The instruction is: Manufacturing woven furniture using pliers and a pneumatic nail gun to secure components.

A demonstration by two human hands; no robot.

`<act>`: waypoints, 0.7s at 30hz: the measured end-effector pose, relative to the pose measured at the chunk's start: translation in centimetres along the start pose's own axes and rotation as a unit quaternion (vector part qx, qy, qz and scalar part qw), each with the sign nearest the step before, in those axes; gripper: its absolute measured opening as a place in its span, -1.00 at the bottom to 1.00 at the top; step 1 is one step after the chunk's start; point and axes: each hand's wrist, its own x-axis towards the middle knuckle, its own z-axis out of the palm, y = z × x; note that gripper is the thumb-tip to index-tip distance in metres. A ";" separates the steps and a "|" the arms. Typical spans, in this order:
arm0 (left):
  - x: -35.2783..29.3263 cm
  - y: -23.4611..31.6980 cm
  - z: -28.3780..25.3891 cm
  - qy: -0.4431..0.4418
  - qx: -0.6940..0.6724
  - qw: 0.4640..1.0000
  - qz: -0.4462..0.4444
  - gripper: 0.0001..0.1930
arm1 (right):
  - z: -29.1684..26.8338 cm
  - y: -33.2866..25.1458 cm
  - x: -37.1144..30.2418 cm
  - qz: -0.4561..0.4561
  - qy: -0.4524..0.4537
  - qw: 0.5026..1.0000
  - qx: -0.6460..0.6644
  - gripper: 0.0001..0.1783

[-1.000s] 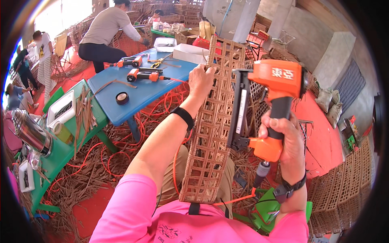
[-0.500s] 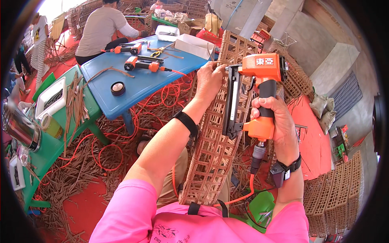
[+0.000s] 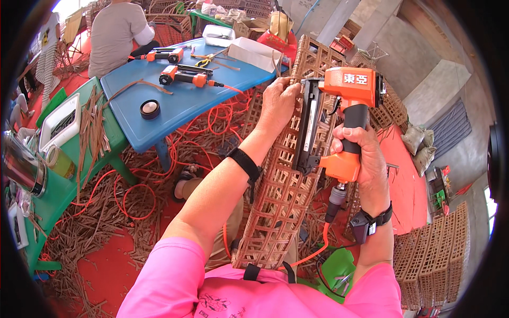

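Note:
My right hand (image 3: pixel 367 156) is wrapped round the black grip of an orange and black pneumatic staple gun (image 3: pixel 347 85). Its long dark magazine lies close in front of the lattice of a brown woven rattan-like basket (image 3: pixel 273 212). Whether the gun's nose touches the weave, I cannot tell. The basket stretches from my lap up and away, its far end past both hands. My left hand (image 3: pixel 277 103) pinches the basket's left edge near the gun's nose, fingertips partly hidden. An orange air hose (image 3: pixel 317 253) runs from the gun's base down towards my lap.
A blue table (image 3: pixel 127 114) at left carries two more staple guns (image 3: pixel 185 78), pliers (image 3: pixel 205 61), a round tape roll (image 3: pixel 150 109) and a white box. A green table (image 3: pixel 106 143) adjoins it. Cane strips and hoses litter the floor. Stacked baskets (image 3: pixel 432 259) stand right; a person (image 3: pixel 117 34) sits behind.
The staple gun and my left hand have shifted slightly right relative to the tables. Both holds stay the same. The person behind has moved, now sitting more upright.

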 end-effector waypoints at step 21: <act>-0.3 0.5 -0.6 0.029 0.029 0.999 0.001 -0.76 | 1.3 -1.8 1.1 0.042 -0.019 0.996 -0.082 -0.65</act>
